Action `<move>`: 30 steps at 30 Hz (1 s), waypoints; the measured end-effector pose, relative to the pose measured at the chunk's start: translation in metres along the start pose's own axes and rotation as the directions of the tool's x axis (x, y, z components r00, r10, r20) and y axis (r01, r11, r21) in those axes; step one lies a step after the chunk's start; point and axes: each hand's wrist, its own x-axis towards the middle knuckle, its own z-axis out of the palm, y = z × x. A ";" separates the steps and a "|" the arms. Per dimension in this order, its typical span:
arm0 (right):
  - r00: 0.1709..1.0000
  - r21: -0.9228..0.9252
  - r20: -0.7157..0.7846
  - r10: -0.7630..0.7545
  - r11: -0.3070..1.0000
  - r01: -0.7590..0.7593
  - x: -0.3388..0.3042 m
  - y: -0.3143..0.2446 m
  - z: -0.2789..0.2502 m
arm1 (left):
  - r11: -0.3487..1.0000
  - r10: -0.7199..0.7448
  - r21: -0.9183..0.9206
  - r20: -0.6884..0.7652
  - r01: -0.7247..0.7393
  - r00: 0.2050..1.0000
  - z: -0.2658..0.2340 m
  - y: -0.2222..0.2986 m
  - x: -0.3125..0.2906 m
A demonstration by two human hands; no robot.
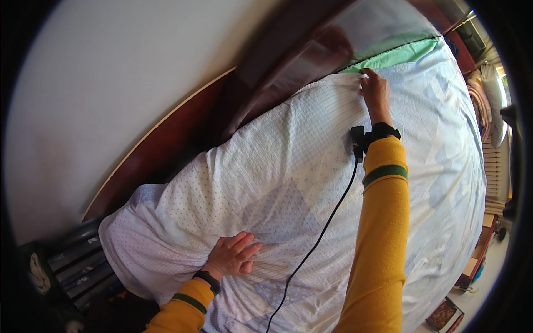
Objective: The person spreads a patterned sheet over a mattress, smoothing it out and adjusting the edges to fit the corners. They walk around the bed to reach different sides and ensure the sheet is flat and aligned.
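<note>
A pale, patterned bed sheet (pixel 266 161) covers the bed, wrinkled across its whole spread. At the far edge, close to the dark headboard, my right hand (pixel 376 95) pinches the sheet's border between closed fingers. Beside those fingers a strip of green cloth (pixel 405 56) shows from under the sheet. My left hand (pixel 233 255) rests on the near left part of the sheet, its fingers stretched out and nothing held. Around my right wrist sits a black strap with a small black device (pixel 358 140).
The glossy dark red headboard (pixel 283 72) runs along the far side, against a pale wall (pixel 127 83). A black cable (pixel 316 244) trails from the wrist device across the sheet. Dark slats (pixel 83 261) lie at the lower left. Folded bedding and a pillow (pixel 493 94) are at the right.
</note>
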 end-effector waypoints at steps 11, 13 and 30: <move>0.958 -0.077 -0.259 -0.125 0.991 0.108 0.008 -0.038 -0.017 | 1.000 -0.007 0.008 0.006 0.007 1.000 -0.001 0.001 0.001; 0.884 0.189 -0.461 -0.072 0.966 0.177 0.013 -0.048 -0.015 | 1.000 -0.010 0.009 0.006 0.010 1.000 -0.001 0.001 0.003; 0.983 -0.137 0.147 0.113 0.986 -0.093 -0.019 -0.046 0.037 | 0.994 -0.108 0.021 0.097 0.106 0.989 -0.013 0.007 0.008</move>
